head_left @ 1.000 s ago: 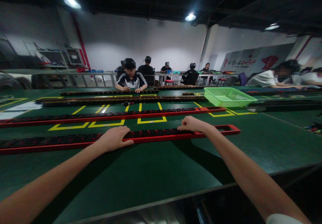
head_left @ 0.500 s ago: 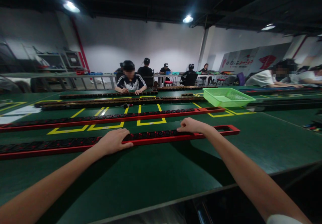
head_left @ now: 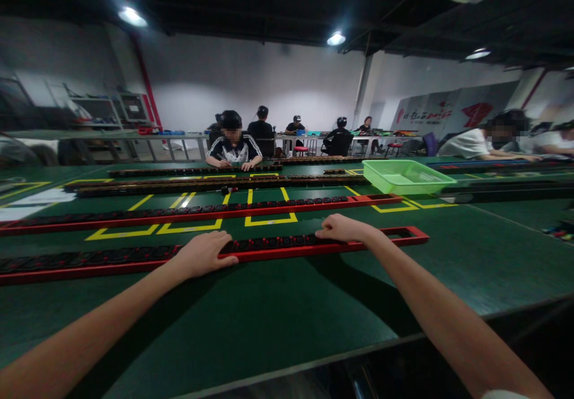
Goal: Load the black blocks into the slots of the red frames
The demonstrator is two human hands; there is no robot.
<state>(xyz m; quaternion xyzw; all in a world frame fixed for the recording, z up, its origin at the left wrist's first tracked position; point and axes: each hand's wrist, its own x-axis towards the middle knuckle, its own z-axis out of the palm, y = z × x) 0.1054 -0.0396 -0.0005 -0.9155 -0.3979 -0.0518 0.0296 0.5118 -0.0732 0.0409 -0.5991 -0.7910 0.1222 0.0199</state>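
Near red tray (head_left: 278, 254) runs left to right across the green worktop (head_left: 287, 315) in front of me, black pieces (head_left: 271, 243) lined up in it. My left hand (head_left: 204, 254) lies across it, thumb and fingers apart; can't tell if that grip is actually clamping. Right hand (head_left: 341, 230) is on it farther right, fingers curled narrow, tips hidden, so can't tell if it's pinching anything. Beyond that: a second red tray (head_left: 269, 212), a green basket (head_left: 381, 179) far right, and a co-worker (head_left: 235, 148) across the worktop.

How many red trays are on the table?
2 visible: the near red tray, by the left hand and right hand; the far red tray, behind it. More may be hidden.
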